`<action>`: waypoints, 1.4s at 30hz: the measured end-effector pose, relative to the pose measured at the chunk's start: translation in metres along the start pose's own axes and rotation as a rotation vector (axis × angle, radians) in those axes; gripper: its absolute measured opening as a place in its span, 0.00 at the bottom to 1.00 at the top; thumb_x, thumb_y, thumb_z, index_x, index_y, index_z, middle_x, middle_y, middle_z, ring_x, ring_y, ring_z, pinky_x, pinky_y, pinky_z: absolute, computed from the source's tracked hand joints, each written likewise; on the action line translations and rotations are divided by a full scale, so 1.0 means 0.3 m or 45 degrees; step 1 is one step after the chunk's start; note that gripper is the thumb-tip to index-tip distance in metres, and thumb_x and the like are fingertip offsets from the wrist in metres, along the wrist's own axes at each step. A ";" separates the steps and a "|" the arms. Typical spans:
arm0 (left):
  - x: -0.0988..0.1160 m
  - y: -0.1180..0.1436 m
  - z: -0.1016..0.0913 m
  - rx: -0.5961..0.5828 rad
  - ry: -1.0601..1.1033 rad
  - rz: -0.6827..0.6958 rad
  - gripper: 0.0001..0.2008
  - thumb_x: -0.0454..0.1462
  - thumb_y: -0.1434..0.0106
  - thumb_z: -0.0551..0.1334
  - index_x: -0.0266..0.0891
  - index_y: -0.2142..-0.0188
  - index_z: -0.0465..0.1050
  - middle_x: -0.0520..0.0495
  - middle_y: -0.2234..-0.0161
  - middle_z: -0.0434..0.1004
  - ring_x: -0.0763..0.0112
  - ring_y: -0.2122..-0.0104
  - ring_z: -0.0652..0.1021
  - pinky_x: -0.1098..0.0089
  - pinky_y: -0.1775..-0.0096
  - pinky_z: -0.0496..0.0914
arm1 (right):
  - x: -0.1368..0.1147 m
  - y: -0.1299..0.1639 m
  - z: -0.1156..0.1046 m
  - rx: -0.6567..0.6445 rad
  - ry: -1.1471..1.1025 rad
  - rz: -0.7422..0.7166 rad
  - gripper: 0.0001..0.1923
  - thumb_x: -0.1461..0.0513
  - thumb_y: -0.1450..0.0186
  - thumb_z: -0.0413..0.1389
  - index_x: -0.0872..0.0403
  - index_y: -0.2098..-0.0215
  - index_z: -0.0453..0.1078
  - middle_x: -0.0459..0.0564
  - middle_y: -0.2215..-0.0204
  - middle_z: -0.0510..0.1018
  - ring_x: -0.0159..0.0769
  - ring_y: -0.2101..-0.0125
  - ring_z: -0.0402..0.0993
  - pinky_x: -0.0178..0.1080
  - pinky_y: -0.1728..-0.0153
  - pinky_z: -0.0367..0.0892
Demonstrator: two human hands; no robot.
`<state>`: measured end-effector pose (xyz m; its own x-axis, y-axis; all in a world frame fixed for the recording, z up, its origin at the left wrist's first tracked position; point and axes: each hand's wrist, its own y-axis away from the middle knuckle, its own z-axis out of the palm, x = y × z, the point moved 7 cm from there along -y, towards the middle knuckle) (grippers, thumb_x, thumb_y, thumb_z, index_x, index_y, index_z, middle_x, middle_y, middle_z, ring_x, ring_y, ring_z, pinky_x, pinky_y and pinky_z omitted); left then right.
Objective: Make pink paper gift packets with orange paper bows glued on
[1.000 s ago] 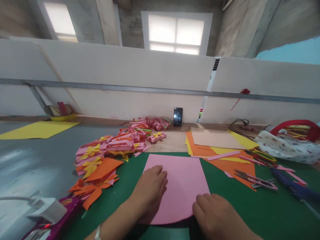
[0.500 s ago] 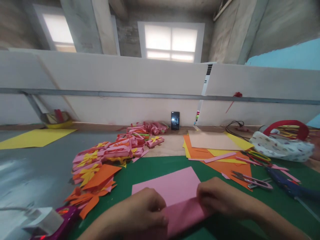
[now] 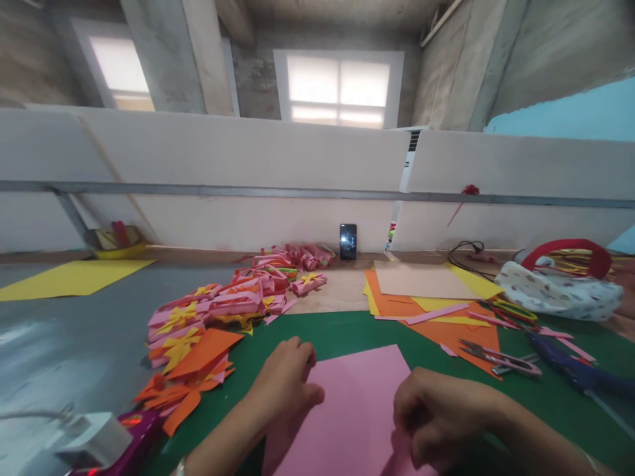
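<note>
A pink paper sheet (image 3: pixel 352 410) lies on the green mat (image 3: pixel 337 330) right in front of me. My left hand (image 3: pixel 285 383) rests on the sheet's left edge, thumb on the paper and fingers curled over the mat. My right hand (image 3: pixel 436 413) sits at the sheet's right side with its fingers curled in against the paper; whether it pinches the edge is hidden by the knuckles.
A heap of pink, orange and yellow folded paper pieces (image 3: pixel 218 304) lies to the left. Orange and yellow sheets (image 3: pixel 426 291), scissors (image 3: pixel 501 360) and a blue glue gun (image 3: pixel 580 373) lie to the right. A phone (image 3: pixel 348 241) leans on the back wall. A white charger (image 3: pixel 94 439) sits near left.
The sheet's near edge was lifted and rolled toward the middle half a second ago; now the sheet lies flat and turned, with both hands at its sides. The camera tilted slightly.
</note>
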<state>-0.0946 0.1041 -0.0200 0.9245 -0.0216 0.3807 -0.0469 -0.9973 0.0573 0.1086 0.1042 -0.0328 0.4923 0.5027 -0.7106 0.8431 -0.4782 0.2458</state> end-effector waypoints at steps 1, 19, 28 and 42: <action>-0.003 -0.005 0.000 0.002 0.017 0.003 0.15 0.40 0.58 0.64 0.40 0.68 0.70 0.47 0.64 0.68 0.61 0.62 0.69 0.68 0.64 0.61 | -0.031 0.002 -0.011 0.057 0.032 -0.062 0.08 0.68 0.48 0.60 0.53 0.69 0.75 0.41 0.75 0.72 0.27 0.73 0.69 0.27 0.75 0.61; 0.069 0.029 -0.011 -0.430 0.811 0.110 0.25 0.51 0.39 0.47 0.33 0.71 0.73 0.55 0.80 0.59 0.76 0.79 0.59 0.74 0.76 0.53 | -0.046 0.017 -0.151 0.554 0.326 0.060 0.03 0.68 0.46 0.53 0.55 0.73 0.67 0.43 0.76 0.72 0.29 0.74 0.66 0.29 0.74 0.57; -0.016 0.024 -0.028 -0.382 0.612 0.014 0.08 0.38 0.54 0.59 0.36 0.76 0.73 0.55 0.81 0.65 0.75 0.79 0.64 0.75 0.77 0.54 | 0.003 0.017 -0.174 0.580 0.230 0.157 0.12 0.68 0.45 0.52 0.54 0.62 0.67 0.42 0.77 0.75 0.31 0.74 0.67 0.31 0.72 0.58; -0.049 -0.016 -0.094 -0.074 0.299 -0.086 0.17 0.46 0.45 0.52 0.37 0.76 0.71 0.53 0.78 0.66 0.71 0.75 0.66 0.73 0.74 0.55 | 0.115 0.028 -0.276 0.946 -0.018 0.179 0.06 0.65 0.47 0.53 0.56 0.70 0.68 0.44 0.75 0.72 0.32 0.73 0.67 0.33 0.73 0.62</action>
<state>-0.1185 0.1112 0.0001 0.8134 0.0691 0.5776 -0.0156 -0.9900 0.1403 0.1505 0.1772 -0.0008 0.5776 0.3940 -0.7150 0.4024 -0.8995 -0.1706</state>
